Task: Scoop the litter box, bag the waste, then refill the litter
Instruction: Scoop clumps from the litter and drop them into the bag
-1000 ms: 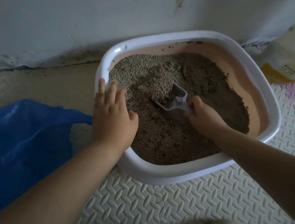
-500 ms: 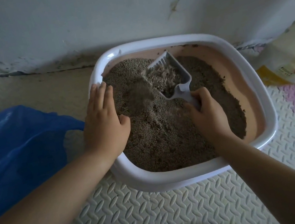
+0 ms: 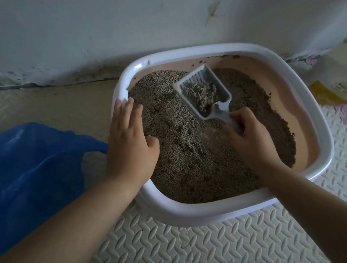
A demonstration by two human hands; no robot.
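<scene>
Foam matting (image 3: 167,260) pressed with a herringbone pattern covers the floor, and a scuffed pale wall (image 3: 101,16) rises just behind the litter box (image 3: 206,216), which sits on the matting close against it. I judge the job to be in its first stage, the scooping, with most of it ahead. My right hand (image 3: 250,136) has its fingers curled tight round the handle of the grey scoop (image 3: 217,82), which is raised over the far half of the box with a clump (image 3: 202,95) of soiled grains lying in its slotted pan. Loose litter (image 3: 196,162) fills the box beneath, lumpy and darker in patches, so I'd guess more passes are needed. My left hand (image 3: 130,146) lies flat on the box's left rim, fingers straight and close together, gripping nothing — just steadying the box. The blue bag (image 3: 26,180) lies slumped on the matting to my left, just beside the box. I cannot tell whether anything is in it, so the bagging looks barely started at best, and this load has yet to cross over to it. Refilling seems untouched — the litter sack (image 3: 344,82) stands on the floor near the box's far right corner, only partly in view, and I cannot tell whether it is open.
</scene>
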